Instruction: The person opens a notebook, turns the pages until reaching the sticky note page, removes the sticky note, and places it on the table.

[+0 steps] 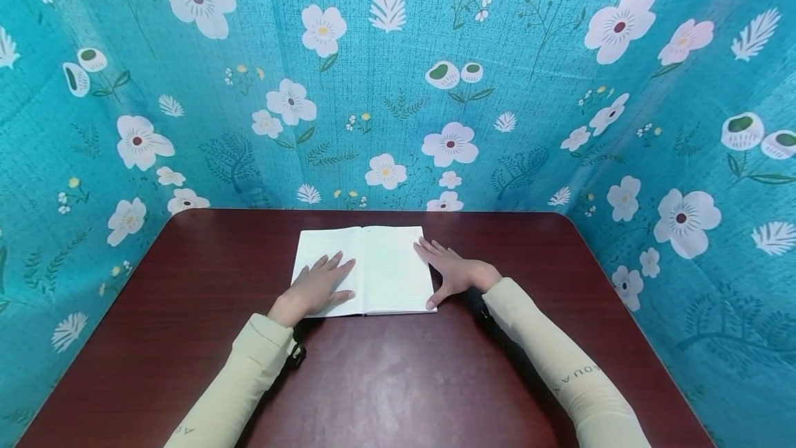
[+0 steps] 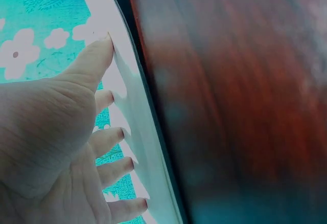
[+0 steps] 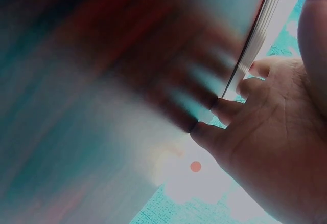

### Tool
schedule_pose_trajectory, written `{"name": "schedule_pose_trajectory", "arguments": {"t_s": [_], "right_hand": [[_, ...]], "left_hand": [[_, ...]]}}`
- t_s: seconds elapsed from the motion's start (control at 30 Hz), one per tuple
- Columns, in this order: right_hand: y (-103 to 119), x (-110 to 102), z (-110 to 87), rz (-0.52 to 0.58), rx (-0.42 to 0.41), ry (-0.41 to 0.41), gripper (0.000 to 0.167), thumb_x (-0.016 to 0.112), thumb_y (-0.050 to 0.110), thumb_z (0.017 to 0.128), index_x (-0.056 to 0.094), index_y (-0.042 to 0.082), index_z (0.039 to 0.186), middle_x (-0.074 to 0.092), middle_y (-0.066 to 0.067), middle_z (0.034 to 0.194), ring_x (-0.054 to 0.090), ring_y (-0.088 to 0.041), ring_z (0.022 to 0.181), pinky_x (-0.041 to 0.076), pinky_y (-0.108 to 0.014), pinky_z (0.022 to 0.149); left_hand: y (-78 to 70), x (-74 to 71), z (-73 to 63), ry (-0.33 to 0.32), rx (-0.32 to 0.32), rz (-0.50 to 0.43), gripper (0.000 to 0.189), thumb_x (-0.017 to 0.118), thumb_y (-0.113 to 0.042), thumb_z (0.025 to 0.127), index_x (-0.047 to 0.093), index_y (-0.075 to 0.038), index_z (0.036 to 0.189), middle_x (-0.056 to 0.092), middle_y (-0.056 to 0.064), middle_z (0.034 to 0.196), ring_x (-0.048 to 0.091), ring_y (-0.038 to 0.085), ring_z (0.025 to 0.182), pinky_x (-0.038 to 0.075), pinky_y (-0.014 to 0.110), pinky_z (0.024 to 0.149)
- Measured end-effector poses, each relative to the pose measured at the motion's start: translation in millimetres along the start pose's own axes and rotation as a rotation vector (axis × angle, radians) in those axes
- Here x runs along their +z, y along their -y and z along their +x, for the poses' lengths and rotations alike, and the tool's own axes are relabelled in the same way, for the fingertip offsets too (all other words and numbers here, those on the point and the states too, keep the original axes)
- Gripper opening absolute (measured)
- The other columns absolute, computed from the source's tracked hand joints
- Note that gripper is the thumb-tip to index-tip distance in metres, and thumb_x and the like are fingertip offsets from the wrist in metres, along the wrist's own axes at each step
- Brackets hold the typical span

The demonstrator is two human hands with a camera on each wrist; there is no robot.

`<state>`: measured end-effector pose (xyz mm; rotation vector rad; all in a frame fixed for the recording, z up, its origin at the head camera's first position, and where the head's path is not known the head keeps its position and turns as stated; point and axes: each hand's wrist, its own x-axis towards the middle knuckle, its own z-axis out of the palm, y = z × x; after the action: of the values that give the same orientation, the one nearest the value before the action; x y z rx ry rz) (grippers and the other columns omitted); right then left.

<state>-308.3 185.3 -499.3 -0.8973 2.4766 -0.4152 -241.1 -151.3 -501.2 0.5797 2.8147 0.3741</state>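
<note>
An open notebook (image 1: 394,272) with pale lined pages lies flat on the table, its spine running away from me. My left hand (image 1: 316,289) rests on the left page, fingers spread and nearly straight, thumb toward the spine. In the left wrist view, the fingertips of that hand (image 2: 56,127) press onto the page (image 2: 145,142). At the notebook's right edge is my right hand (image 1: 457,274), fingers and thumb stretched apart. From the right wrist view, this hand (image 3: 271,132) has some fingertips at the page edges (image 3: 260,35) and others down on the tabletop.
The dark red-brown table (image 1: 385,379) has rounded far corners. A blue floral curtain (image 1: 361,88) hangs behind it and along both sides. Dark wrist straps show under both light sleeves (image 1: 249,372).
</note>
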Motion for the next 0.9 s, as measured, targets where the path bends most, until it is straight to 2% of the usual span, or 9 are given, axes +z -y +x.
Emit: {"name": "schedule_pose_trajectory", "arguments": {"t_s": [0.17, 0.37, 0.5, 0.67, 0.9], "right_hand": [[0.9, 0.0, 0.0, 0.009, 0.016, 0.005, 0.136, 0.087, 0.059, 0.071, 0.001, 0.010, 0.165, -0.005, -0.011, 0.172, -0.005, -0.037, 0.158, 0.007, -0.060, 0.124], [0.6, -0.3, -0.2, -0.013, 0.010, 0.011, 0.132, 0.084, 0.059, 0.075, 0.000, 0.012, 0.165, -0.008, -0.010, 0.172, -0.007, -0.036, 0.158, 0.006, -0.059, 0.125], [0.8, -1.1, -0.4, 0.007, -0.002, 0.007, 0.129, 0.083, 0.058, 0.078, 0.000, 0.010, 0.165, -0.008, -0.011, 0.172, -0.007, -0.038, 0.157, 0.006, -0.061, 0.124], [0.5, -0.8, 0.6, 0.004, -0.006, 0.001, 0.128, 0.081, 0.059, 0.078, 0.001, 0.010, 0.165, -0.007, -0.012, 0.172, -0.006, -0.038, 0.157, 0.007, -0.061, 0.124], [-0.3, -0.6, 1.5, 0.010, -0.005, 0.003, 0.125, 0.079, 0.058, 0.081, 0.000, 0.010, 0.164, -0.007, -0.013, 0.172, -0.006, -0.039, 0.157, 0.007, -0.062, 0.124]], "left_hand": [[1.0, -0.4, 0.5, -0.025, 0.019, -0.003, 0.070, 0.059, -0.044, 0.102, 0.035, -0.013, 0.160, 0.026, 0.021, 0.166, 0.026, 0.049, 0.149, 0.026, 0.075, 0.111], [-1.3, -3.6, -0.8, -0.017, 0.018, -0.010, 0.069, 0.058, -0.044, 0.102, 0.036, -0.013, 0.159, 0.025, 0.022, 0.165, 0.026, 0.050, 0.149, 0.027, 0.072, 0.113], [-5.2, -5.3, -0.9, -0.040, 0.038, -0.021, 0.066, 0.059, -0.040, 0.103, 0.040, -0.006, 0.156, 0.028, 0.027, 0.163, 0.026, 0.054, 0.148, 0.029, 0.069, 0.114], [-11.3, -5.8, 0.3, -0.075, 0.050, -0.025, 0.062, 0.059, -0.036, 0.103, 0.045, -0.001, 0.152, 0.031, 0.030, 0.160, 0.028, 0.049, 0.149, 0.029, 0.066, 0.116], [-22.0, -2.3, 6.4, -0.154, 0.135, 0.022, 0.051, 0.063, -0.028, 0.101, 0.056, 0.001, 0.142, 0.042, 0.030, 0.154, 0.040, 0.044, 0.144, 0.035, 0.059, 0.115]]}}
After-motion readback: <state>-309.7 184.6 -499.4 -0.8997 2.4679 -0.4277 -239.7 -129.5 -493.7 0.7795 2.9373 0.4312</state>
